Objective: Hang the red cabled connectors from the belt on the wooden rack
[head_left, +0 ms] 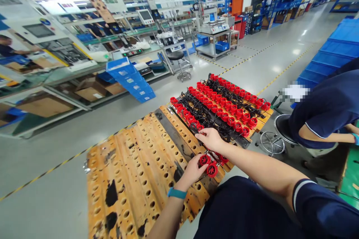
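Observation:
My left hand [192, 173], with a teal band on its wrist, is closed around a pair of red round housings [211, 170] near the front edge of a wooden board with holes [140, 164]. Farther in, the fingers of my right hand [211, 140] are pinched at black cables [193, 127] beside the rows of housings. Several rows of the same red cup-shaped housings [224, 115] stand on the far part of the boards, with tangled black cables [209, 117] between them. My right fingers partly hide what they pinch.
A co-worker in dark blue [331, 101] sits at the right, near a round stool [272, 142] and stacked blue bins [328, 56]. To the left, tilted blue bins [130, 80] lean by a workbench [81, 71]. A wheeled cart [213, 37] stands beyond the boards.

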A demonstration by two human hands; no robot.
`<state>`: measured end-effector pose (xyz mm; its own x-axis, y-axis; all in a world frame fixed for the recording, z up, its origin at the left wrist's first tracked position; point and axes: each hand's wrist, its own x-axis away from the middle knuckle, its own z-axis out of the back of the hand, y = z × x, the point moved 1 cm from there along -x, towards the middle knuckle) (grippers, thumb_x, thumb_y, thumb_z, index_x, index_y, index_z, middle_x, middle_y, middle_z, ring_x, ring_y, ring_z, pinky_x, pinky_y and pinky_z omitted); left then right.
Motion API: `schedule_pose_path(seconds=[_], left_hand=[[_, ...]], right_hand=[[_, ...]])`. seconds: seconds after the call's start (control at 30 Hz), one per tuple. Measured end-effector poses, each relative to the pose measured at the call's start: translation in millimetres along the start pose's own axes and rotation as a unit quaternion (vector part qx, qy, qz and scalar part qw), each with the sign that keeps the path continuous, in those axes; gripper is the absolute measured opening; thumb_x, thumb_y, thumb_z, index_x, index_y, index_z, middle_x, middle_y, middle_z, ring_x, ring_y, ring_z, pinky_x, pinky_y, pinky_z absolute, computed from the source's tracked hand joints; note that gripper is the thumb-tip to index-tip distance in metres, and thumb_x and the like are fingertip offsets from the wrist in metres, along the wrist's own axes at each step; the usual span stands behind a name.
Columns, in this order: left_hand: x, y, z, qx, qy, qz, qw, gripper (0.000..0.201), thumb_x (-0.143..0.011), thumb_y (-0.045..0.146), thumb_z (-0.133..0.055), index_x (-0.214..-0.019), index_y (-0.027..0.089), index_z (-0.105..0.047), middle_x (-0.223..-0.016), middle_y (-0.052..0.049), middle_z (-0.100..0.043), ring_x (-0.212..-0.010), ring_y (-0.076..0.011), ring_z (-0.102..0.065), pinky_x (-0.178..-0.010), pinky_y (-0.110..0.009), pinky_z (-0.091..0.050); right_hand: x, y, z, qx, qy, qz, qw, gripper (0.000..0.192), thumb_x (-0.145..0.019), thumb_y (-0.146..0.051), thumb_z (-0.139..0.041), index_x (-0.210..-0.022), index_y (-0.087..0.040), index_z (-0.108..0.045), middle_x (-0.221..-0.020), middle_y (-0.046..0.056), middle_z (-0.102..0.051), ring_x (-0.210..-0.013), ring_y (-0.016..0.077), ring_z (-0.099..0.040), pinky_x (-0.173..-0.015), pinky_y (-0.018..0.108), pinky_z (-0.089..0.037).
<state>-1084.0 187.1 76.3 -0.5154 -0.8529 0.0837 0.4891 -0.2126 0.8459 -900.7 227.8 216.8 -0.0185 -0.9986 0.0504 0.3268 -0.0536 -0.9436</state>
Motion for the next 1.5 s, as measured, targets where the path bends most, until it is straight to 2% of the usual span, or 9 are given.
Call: schedule_pose_path(seconds=[0.3, 0.47, 0.6, 0.77, 0.9, 1.0, 1.13, 1.33, 1.5], left_hand=[[4, -7, -4.1, -0.029, 0.036, 0.068, 0.997, 0.035, -0.081, 0.048, -0.073, -0.092, 0.014, -0.072, -0.075, -0.007, -0.071, -0.070, -0.0247, -0.065, -0.068, -0.036, -0.051], [9, -10, -6.7, -0.041, 0.025, 0.075, 0.996, 0.031, -0.084, 0.044, -0.067, -0.085, 0.014, -0.072, -0.080, -0.010, -0.074, -0.073, -0.0261, -0.067, -0.071, -0.037, -0.050], [28, -9, 9.4, -0.040, 0.035, 0.080, 0.995, 0.035, -0.083, 0.051, -0.067, -0.094, 0.019, -0.075, -0.092, -0.010, -0.076, -0.085, -0.0281, -0.070, -0.080, -0.039, -0.054], [52, -19, 48.1, -0.065, 0.108, 0.156, 0.980, 0.051, -0.093, 0.064, -0.049, -0.090, 0.017, -0.069, -0.074, -0.008, -0.070, -0.069, -0.0271, -0.068, -0.066, -0.038, -0.055], [37, -29, 62.1, -0.133, 0.176, 0.170, 0.960, 0.055, -0.092, 0.057, -0.051, -0.123, 0.013, -0.061, -0.100, -0.015, -0.068, -0.088, -0.0317, -0.068, -0.088, -0.050, -0.054], [11, -34, 58.7, -0.219, 0.127, 0.099, 0.962, 0.050, -0.087, 0.039, -0.059, -0.130, 0.015, -0.061, -0.116, -0.017, -0.062, -0.109, -0.0349, -0.063, -0.102, -0.053, -0.048], [-21, -40, 57.6, -0.242, 0.045, 0.027, 0.969, 0.029, -0.081, 0.021, -0.055, -0.105, 0.019, -0.072, -0.112, -0.014, -0.064, -0.105, -0.0317, -0.065, -0.102, -0.049, -0.050], [-51, -43, 66.9, -0.223, 0.024, -0.013, 0.975, 0.022, -0.080, 0.020, -0.046, -0.075, 0.020, -0.068, -0.120, -0.014, -0.067, -0.122, -0.0298, -0.060, -0.116, -0.049, -0.044], [-46, -39, 73.7, -0.202, 0.039, 0.012, 0.979, 0.022, -0.076, 0.023, -0.047, -0.068, 0.022, -0.067, -0.103, -0.012, -0.074, -0.107, -0.0302, -0.068, -0.107, -0.050, -0.052]], right_hand=[[-9, -25, -59, 0.187, -0.129, 0.049, 0.973, 0.027, -0.090, -0.037, -0.062, -0.078, -0.017, -0.075, -0.075, 0.004, -0.072, -0.072, 0.0168, -0.059, -0.064, 0.025, -0.037], [-17, -14, -89, 0.227, -0.170, 0.016, 0.959, 0.032, -0.091, -0.036, -0.056, -0.090, -0.012, -0.078, -0.089, 0.015, -0.077, -0.084, 0.0250, -0.069, -0.070, 0.029, -0.046], [-12, -6, -89, 0.240, -0.199, -0.007, 0.950, 0.024, -0.085, -0.031, -0.067, -0.084, -0.010, -0.078, -0.086, 0.018, -0.077, -0.085, 0.0286, -0.072, -0.071, 0.031, -0.049], [21, 10, -39, 0.173, -0.157, 0.024, 0.972, 0.018, -0.089, -0.027, -0.063, -0.085, -0.017, -0.077, -0.089, 0.009, -0.077, -0.088, 0.0215, -0.070, -0.081, 0.029, -0.049], [75, 55, 31, 0.107, -0.094, -0.013, 0.990, 0.021, -0.092, -0.028, -0.058, -0.088, -0.020, -0.076, -0.081, 0.003, -0.075, -0.075, 0.0161, -0.066, -0.074, 0.026, -0.048], [131, 102, 81, 0.083, -0.036, -0.090, 0.992, 0.027, -0.091, -0.035, -0.055, -0.086, -0.018, -0.075, -0.076, 0.003, -0.073, -0.070, 0.0177, -0.066, -0.069, 0.028, -0.049], [218, 166, 130, 0.083, 0.061, -0.220, 0.970, 0.039, -0.087, -0.045, -0.048, -0.082, -0.015, -0.073, -0.066, 0.007, -0.070, -0.060, 0.0197, -0.063, -0.060, 0.030, -0.048], [324, 249, 148, -0.015, 0.172, -0.400, 0.900, 0.038, -0.081, -0.048, -0.054, -0.087, -0.016, -0.075, -0.071, 0.009, -0.071, -0.051, 0.0176, -0.055, -0.049, 0.031, -0.042], [358, 275, 142, -0.024, 0.173, -0.430, 0.886, 0.035, -0.079, -0.044, -0.059, -0.090, -0.016, -0.075, -0.072, 0.009, -0.072, -0.052, 0.0188, -0.059, -0.049, 0.031, -0.043]])
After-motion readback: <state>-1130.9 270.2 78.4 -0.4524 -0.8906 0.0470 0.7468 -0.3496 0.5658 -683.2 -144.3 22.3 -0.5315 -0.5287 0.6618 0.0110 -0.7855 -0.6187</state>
